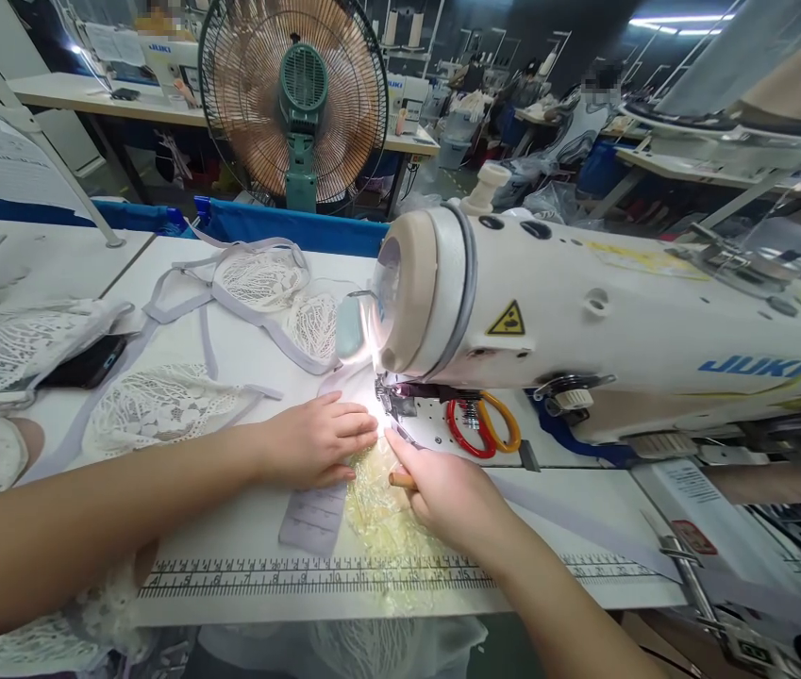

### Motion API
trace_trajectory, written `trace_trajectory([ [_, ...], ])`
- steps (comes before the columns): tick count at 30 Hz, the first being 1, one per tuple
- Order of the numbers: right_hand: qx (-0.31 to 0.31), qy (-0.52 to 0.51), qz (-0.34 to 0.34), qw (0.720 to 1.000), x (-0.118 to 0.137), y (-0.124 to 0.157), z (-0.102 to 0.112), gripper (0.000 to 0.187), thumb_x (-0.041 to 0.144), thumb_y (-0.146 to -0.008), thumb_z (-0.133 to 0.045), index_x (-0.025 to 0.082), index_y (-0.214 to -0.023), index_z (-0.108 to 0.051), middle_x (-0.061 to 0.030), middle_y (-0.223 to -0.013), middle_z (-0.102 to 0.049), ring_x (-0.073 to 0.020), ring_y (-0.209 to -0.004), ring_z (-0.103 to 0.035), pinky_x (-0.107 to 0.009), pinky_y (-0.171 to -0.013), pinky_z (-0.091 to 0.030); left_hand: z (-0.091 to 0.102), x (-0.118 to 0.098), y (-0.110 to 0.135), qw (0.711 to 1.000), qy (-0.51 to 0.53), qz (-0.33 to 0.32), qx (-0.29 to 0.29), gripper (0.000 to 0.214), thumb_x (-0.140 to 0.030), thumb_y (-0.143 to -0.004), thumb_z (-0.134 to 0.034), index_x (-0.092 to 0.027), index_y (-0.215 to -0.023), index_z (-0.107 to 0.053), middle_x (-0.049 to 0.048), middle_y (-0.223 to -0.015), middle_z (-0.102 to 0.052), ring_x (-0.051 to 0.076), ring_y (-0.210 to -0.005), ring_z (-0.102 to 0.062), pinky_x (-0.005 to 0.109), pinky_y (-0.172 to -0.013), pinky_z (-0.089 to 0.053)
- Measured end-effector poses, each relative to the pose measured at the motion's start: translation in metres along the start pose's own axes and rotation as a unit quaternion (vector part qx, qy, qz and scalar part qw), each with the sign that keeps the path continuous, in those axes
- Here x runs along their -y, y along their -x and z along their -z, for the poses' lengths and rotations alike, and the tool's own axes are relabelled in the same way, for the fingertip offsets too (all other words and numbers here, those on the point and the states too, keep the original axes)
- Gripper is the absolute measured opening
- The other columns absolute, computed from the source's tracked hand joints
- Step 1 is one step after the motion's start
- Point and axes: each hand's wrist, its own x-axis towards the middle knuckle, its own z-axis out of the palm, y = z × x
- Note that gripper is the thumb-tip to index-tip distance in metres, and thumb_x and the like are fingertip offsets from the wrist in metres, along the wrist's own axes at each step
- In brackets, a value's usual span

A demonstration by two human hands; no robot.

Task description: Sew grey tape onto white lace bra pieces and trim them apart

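Saw glare-washed needle area (378, 385), left hand (319, 438) flat, fingers barely parted beside yellow fabric (375, 505), right hand (453, 495) gripping half-hidden brown stick (401, 481).

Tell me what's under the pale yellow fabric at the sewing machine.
Beneath the pale yellow fabric are the white tabletop and printed ruler, its markings partly obscured there. A lilac strip borders the fabric's left edge; whether it continues underneath is hidden.

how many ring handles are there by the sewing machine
2: a red ring handle and, right of it, an orange ring handle, both beyond the right hand. Others may be hidden.
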Motion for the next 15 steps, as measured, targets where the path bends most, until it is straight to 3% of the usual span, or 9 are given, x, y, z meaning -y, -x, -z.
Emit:
trace_trajectory([
  [8, 0.017, -0.051, -0.008, 0.998, 0.000, -0.001, 0.001, 0.074, 0.008, -0.071, -0.044, 0.017, -0.143, -0.025, -0.0022, -0.095, -0.072, -0.0215, -0.087, -0.062, -0.026, -0.059, -0.039, 0.000, 0.014, -0.002, 0.999, -0.030, -0.002, 0.015, 0.041, -0.033, -0.090, -0.039, -0.014, -0.125, -0.047, 0.0132, -0.130, -0.050, 0.027, -0.121, -0.041, 0.046, -0.100, -0.029],
  [15, 0.006, -0.036, -0.006, 0.999, -0.002, -0.001, -0.003, 0.075, 0.006, -0.070, -0.043, 0.018, -0.142, -0.026, -0.0029, -0.096, -0.071, -0.0204, -0.087, -0.062, -0.025, -0.059, -0.039, 0.004, 0.019, -0.004, 1.000, -0.016, -0.002, 0.015, 0.038, -0.029, -0.089, -0.041, -0.016, -0.125, -0.048, 0.0124, -0.129, -0.051, 0.026, -0.121, -0.042, 0.049, -0.103, -0.026],
])
